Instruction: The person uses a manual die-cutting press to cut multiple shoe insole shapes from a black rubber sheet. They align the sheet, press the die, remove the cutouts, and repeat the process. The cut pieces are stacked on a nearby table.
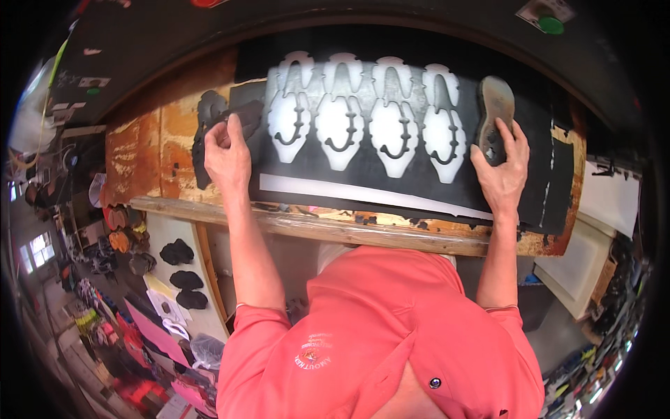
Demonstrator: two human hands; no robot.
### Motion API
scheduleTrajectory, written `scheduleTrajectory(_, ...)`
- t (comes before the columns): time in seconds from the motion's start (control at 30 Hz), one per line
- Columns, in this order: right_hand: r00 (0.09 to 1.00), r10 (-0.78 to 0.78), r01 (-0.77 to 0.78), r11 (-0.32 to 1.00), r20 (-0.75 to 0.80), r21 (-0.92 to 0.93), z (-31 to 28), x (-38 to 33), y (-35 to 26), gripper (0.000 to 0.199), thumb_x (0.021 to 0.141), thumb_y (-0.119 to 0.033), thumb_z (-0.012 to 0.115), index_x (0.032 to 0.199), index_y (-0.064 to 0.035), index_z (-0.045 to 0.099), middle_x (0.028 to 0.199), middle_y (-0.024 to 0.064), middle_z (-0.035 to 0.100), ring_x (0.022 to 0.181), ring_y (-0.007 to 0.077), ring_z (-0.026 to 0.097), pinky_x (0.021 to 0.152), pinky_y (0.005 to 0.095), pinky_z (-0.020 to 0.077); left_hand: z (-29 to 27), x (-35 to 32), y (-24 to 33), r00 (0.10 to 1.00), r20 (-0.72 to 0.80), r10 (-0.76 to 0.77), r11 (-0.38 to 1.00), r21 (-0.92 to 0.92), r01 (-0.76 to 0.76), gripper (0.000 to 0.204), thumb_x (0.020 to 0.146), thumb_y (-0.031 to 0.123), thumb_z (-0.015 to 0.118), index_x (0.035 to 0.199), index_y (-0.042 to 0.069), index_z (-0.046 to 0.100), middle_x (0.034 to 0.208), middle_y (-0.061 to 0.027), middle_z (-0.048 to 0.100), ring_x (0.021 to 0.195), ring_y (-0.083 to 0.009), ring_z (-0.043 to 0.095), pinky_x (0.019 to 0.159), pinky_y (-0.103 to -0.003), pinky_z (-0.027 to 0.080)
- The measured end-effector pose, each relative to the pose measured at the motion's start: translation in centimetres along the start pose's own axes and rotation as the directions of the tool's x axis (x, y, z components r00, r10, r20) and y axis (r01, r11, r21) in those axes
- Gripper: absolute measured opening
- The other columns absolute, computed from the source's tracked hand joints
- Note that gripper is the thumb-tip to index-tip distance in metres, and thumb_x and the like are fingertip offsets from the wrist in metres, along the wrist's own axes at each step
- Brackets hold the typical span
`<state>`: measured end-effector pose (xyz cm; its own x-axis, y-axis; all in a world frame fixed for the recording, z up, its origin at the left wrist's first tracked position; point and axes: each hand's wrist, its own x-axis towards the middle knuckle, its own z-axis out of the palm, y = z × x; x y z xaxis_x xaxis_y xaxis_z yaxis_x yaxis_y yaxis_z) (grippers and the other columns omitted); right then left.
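My right hand [504,171] grips the lower end of a metal cutting die [497,98], long and rounded like a shoe sole. The die stands at the right end of a black sheet [335,178]. My left hand [229,155] is closed, with thumb and fingers pinched on a dark cut piece [249,115], blurred at its edges. Just left of it lie dark cut pieces [207,140], overlapping. Between my hands, several shoe-upper-shaped openings [338,129] run in a row across the black sheet, showing white, with thin curved black strips inside.
A long white strip [363,195] shows below the row of shapes. The worn wooden board [139,157] has a wooden rail [314,227] along its near edge. Overhead, a dark machine beam carries a green button [551,26]. Black pieces [187,281] lie on a side surface at left.
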<state>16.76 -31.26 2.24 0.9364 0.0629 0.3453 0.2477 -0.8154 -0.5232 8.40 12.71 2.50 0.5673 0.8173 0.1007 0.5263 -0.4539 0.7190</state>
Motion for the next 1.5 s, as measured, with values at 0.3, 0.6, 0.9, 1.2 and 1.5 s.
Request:
scheduleTrajectory(0.3, 0.998, 0.063, -0.064, 0.997, 0.026, 0.046, -0.1, -0.1, 1.1, 0.044, 0.100, -0.028, 0.075, 0.138, -0.0070, 0.069, 0.148, 0.0216, 0.059, 0.136, 0.0370, 0.058, 0.109, 0.0437, 0.0485, -0.1, 1.7, 0.2, 0.964, 0.209, 0.162, 0.933, 0.285, -0.218, 0.065, 0.099, 0.035, 0.071, 0.153, 0.004, 0.050, 0.096, -0.0246, 0.073, 0.094, -0.0420, 0.071, 0.091, -0.050, 0.054)
scheduleTrajectory(0.6, 0.990, 0.091, -0.103, 0.987, 0.104, 0.121, -0.7, 0.0, 2.5, 0.039, 0.111, -0.019, 0.057, 0.147, -0.0047, 0.063, 0.153, 0.0144, 0.059, 0.144, 0.0272, 0.054, 0.118, 0.0365, 0.0413, -4.4, 4.8, -2.1, 0.942, 0.335, 0.017, 0.994, 0.098, -0.053, 0.048, 0.107, 0.046, 0.059, 0.115, 0.002, 0.073, 0.099, -0.0256, 0.075, 0.098, -0.0400, 0.074, 0.088, -0.048, 0.055)
scheduleTrajectory(0.9, 0.953, 0.304, -0.235, 0.711, 0.012, 0.663, -1.3, -0.2, 5.4, 0.043, 0.105, 0.009, 0.042, 0.142, 0.0017, 0.064, 0.143, 0.0151, 0.066, 0.132, 0.0237, 0.064, 0.119, 0.0357, 0.0463, -10.6, 7.7, -13.9, 0.978, 0.185, 0.097, 0.931, 0.332, -0.155, 0.057, 0.099, 0.010, 0.065, 0.154, 0.002, 0.053, 0.142, -0.0238, 0.065, 0.126, -0.0321, 0.066, 0.110, -0.041, 0.050)
scheduleTrajectory(1.2, 0.983, 0.159, -0.172, 0.969, 0.088, 0.176, -3.8, -1.5, 1.1, 0.081, 0.085, -0.032, 0.089, 0.148, 0.0060, 0.055, 0.153, 0.0269, 0.053, 0.138, 0.0403, 0.056, 0.116, 0.0454, 0.0450, -5.3, 6.5, -8.5, 0.872, 0.121, 0.474, 0.727, 0.505, -0.465, 0.040, 0.102, 0.022, 0.066, 0.135, -0.001, 0.070, 0.135, -0.0249, 0.069, 0.126, -0.0397, 0.065, 0.109, -0.045, 0.050)
scheduleTrajectory(1.5, 1.000, -0.025, 0.025, 0.999, 0.009, 0.037, -0.5, -2.2, 1.2, 0.084, 0.077, -0.024, 0.091, 0.147, 0.0025, 0.056, 0.157, 0.0246, 0.049, 0.138, 0.0435, 0.053, 0.115, 0.0487, 0.0453, -7.8, 5.3, -9.8, 0.825, 0.350, 0.444, 0.730, 0.392, -0.560, 0.030, 0.104, 0.010, 0.060, 0.129, 0.000, 0.074, 0.133, -0.0162, 0.072, 0.123, -0.0349, 0.068, 0.107, -0.041, 0.051)
